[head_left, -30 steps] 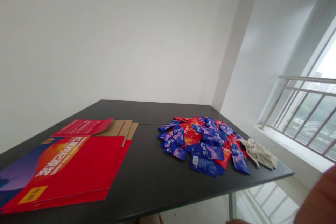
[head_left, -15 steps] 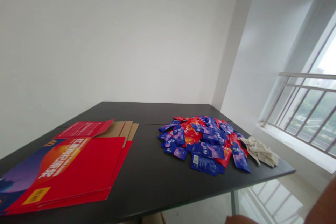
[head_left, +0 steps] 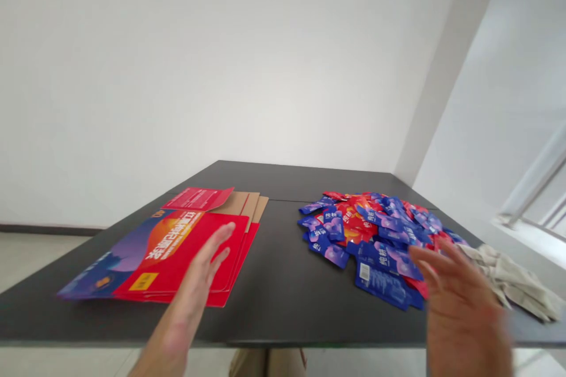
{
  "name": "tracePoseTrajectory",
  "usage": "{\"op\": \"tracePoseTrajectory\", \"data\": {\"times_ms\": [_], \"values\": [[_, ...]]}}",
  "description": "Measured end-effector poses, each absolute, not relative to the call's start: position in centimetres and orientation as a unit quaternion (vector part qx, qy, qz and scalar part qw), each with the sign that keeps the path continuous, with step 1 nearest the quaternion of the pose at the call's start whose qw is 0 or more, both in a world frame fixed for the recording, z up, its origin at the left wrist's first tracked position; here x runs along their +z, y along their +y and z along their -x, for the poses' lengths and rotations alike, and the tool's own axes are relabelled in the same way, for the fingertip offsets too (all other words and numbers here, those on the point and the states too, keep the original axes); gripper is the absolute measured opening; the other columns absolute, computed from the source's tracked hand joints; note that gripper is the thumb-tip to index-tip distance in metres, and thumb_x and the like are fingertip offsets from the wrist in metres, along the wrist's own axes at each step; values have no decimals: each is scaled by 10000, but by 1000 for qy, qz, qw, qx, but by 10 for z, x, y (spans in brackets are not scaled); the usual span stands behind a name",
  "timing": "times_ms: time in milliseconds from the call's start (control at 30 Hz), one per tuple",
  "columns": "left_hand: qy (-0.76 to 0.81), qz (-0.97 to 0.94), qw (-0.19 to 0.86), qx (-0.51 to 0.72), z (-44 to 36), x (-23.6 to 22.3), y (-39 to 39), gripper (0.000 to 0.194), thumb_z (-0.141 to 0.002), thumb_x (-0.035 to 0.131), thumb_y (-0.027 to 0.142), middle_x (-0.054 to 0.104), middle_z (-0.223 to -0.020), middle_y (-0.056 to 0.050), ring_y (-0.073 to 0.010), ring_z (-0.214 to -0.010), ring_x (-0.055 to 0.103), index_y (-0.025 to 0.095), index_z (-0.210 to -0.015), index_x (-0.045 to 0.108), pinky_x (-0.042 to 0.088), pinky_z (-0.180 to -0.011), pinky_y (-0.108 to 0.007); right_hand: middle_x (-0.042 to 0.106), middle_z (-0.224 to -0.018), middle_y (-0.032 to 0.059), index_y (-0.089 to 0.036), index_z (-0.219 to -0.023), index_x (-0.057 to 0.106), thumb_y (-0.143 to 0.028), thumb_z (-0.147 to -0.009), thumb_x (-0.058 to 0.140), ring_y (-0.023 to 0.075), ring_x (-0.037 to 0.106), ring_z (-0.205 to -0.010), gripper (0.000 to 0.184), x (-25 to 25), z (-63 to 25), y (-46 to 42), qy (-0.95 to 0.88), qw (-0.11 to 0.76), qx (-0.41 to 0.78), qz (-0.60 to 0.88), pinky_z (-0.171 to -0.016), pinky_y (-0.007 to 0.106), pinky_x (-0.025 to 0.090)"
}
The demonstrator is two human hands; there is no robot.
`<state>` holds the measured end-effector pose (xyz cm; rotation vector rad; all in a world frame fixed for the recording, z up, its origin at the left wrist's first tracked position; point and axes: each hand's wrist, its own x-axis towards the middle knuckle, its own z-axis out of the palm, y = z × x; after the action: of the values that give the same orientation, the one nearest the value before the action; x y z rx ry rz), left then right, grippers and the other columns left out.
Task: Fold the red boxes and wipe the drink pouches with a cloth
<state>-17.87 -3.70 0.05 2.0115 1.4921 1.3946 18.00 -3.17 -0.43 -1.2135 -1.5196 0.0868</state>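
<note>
My left hand (head_left: 201, 280) is raised above the near right part of a stack of flattened red printed cartons (head_left: 212, 247), fingers stretched out and holding nothing. Blurred by motion, my right hand (head_left: 457, 300) hovers in front of the right side of a pile of small blue and red sachets (head_left: 354, 221). Its fingers reach forward, apart from the thumb, with nothing visible in them. The hand hides some sachets behind it. Brown inner flaps (head_left: 254, 206) show at the far edge of the cartons.
A crumpled whitish cloth (head_left: 515, 280) lies on the dark table (head_left: 283, 300) at the right. Behind the table stands a white wall (head_left: 283, 70). A metal railing (head_left: 542, 174) is at the far right.
Both hands have come up into view over the near part of the table; earlier only part of a hand showed at the lower right. The camera view has turned right-to-left, shifting the table contents rightward.
</note>
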Motion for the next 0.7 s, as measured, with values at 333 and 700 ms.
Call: {"op": "tracePoseTrajectory", "data": {"times_ms": [333,700], "values": [[533,-813,111,207,173,-12,19,614,-876,394,497,226,-1481,-7,-218,-1349,223,315,-1417,167,229,-1109,-385,426,-1332,94,-235,-1342,386,-416,-850,425,262,375,-1233,526,-84,-145,72,-807,242,-30,539,-998,428,337],[480,-873,86,29,144,-9,171,543,-855,432,334,373,-1405,-79,-223,-1279,345,208,-1370,315,293,-1047,-350,598,-1150,66,-264,-1235,528,-351,-911,341,230,483,-1098,384,-70,-143,128,-810,175,-90,553,-908,374,348]]}}
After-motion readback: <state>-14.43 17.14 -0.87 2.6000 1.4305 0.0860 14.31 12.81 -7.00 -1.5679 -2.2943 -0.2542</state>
